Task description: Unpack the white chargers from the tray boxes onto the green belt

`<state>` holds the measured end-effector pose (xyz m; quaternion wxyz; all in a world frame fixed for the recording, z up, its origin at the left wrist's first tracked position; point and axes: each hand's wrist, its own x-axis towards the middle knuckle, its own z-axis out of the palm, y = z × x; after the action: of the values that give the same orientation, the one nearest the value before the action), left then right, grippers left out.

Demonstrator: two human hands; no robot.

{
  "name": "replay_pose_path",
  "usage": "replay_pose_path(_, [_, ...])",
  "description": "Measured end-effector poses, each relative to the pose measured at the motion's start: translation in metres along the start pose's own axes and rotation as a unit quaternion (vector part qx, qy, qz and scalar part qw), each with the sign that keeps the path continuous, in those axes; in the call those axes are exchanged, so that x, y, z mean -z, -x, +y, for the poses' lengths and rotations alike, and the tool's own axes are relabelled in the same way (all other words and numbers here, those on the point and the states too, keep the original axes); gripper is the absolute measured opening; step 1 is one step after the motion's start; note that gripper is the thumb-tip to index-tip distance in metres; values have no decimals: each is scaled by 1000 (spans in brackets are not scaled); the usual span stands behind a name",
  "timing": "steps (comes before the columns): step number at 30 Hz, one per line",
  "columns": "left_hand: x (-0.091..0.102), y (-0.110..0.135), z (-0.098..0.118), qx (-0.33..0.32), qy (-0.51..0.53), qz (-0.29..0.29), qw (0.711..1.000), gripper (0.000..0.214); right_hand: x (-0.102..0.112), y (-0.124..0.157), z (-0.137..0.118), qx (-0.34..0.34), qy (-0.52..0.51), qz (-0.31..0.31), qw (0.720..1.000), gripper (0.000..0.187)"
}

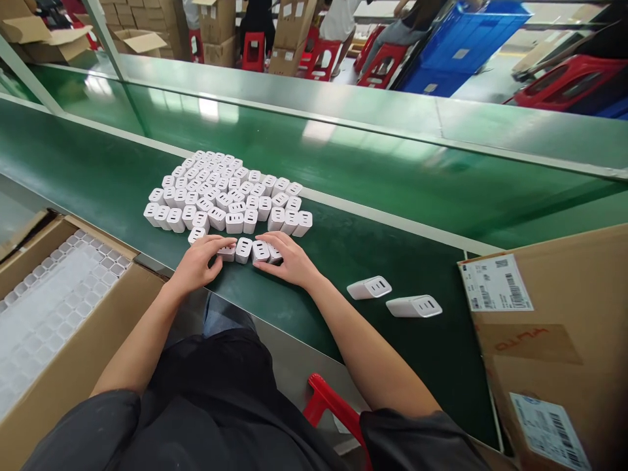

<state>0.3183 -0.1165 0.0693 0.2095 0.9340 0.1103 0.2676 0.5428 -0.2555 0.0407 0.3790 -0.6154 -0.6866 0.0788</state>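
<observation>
White multi-port chargers stand close together on the green bench, their port ends up, in a large cluster in front of me. At its near edge, my left hand has its fingers and thumb curved round a white charger, which they partly cover. My right hand grips a pair of chargers between thumb and fingers. Between the hands stands a single charger, apparently untouched. Two more, a charger and a second charger, lie on their sides to the right.
An open carton at the left holds rows of white pieces under a translucent sheet. A labelled cardboard box stands on the right. A raised metal ledge runs behind the bench. Beyond are red stools, blue bins and seated people.
</observation>
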Motion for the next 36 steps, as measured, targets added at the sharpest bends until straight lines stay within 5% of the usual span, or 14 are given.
replay_pose_path(9, [-28,1,7,45,170,18,984,67,0,0,0,2,-15,2,1000,48])
replay_pose_path(15, [-24,2,12,40,194,17,980,68,0,-1,-2,-5,-27,2,1000,47])
replay_pose_path(22, [-38,-6,13,67,134,15,989,92,25,1,7,-34,-135,-132,981,84])
replay_pose_path(29, [-42,-8,13,131,171,-34,976,46,24,0,12,-73,-181,-137,971,50])
replay_pose_path(36, [-34,-4,18,120,166,-53,977,45,9,2,2,-53,-132,-80,987,44])
